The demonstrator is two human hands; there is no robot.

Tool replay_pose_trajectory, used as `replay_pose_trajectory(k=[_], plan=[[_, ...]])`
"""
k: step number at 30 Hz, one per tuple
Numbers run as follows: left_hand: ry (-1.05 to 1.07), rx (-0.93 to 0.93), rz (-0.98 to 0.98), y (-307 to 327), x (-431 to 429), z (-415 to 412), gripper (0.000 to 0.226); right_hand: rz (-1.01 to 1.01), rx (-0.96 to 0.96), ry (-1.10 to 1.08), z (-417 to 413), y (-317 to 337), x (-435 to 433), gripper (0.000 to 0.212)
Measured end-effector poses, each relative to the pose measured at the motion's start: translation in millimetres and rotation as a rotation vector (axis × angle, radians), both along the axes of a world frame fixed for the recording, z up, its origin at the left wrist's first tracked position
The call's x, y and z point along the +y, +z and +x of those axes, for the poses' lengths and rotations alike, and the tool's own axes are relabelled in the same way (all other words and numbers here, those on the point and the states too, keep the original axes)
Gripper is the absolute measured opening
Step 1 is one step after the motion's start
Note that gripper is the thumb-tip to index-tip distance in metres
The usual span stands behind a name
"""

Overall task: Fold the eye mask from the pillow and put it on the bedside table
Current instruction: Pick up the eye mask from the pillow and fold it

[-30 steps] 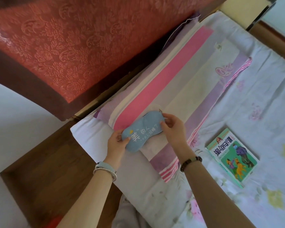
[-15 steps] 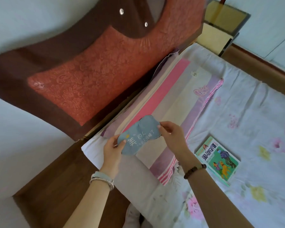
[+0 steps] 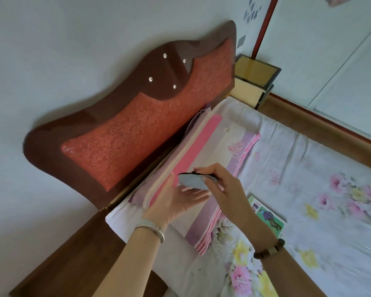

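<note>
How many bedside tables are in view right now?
2: a dark brown one at lower left beside the pillow, and a yellow one beyond the headboard's far end.

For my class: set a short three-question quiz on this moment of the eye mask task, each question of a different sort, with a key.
1. True or false: the eye mask lies flat on the pillow.
2. Which hand pinches the mask? A. left hand B. right hand C. both
3. Fill in: the book lies on the ____ sheet, to the right of the right forearm.

Key
1. False: it is held up above the pillow, doubled over, its dark inner side showing along the top edge.
2. B: the right hand grips it; the left is open, palm up, beneath it.
3. Floral.
</note>
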State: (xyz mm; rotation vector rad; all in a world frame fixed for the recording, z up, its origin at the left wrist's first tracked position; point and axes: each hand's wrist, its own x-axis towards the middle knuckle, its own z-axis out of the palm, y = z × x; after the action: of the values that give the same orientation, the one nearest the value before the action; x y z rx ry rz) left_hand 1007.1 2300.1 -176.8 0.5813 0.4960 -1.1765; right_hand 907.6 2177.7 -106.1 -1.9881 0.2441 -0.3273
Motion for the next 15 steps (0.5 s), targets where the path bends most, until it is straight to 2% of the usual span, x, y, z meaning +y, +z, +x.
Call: replay_pose_trajectory(k=[4, 7, 9, 11, 15], plan=[[0.018, -0.073, 0.017, 5, -3, -11, 0.073, -0.087, -0.010, 0.110, -42, -15, 10, 0.019], [-0.020, -0.188, 0.096, -3, 0, -18, 0.068, -0.135, -0.046, 0.118, -64, -23, 18, 0.020], [-0.028, -0.216, 0.071, -6, 0, -25, 0.064, -0.151, -0.075, 0.099, -70, -24, 21, 0.020], [-0.028, -0.220, -0.003, -7, 3, -31, 0.063, -0.179, -0.101, 0.031, -69, -21, 19, 0.020], [-0.049, -0.212, -0.087, -5, 1, -41, 0.074, -0.203, -0.101, -0.201, -54, -10, 8, 0.020]])
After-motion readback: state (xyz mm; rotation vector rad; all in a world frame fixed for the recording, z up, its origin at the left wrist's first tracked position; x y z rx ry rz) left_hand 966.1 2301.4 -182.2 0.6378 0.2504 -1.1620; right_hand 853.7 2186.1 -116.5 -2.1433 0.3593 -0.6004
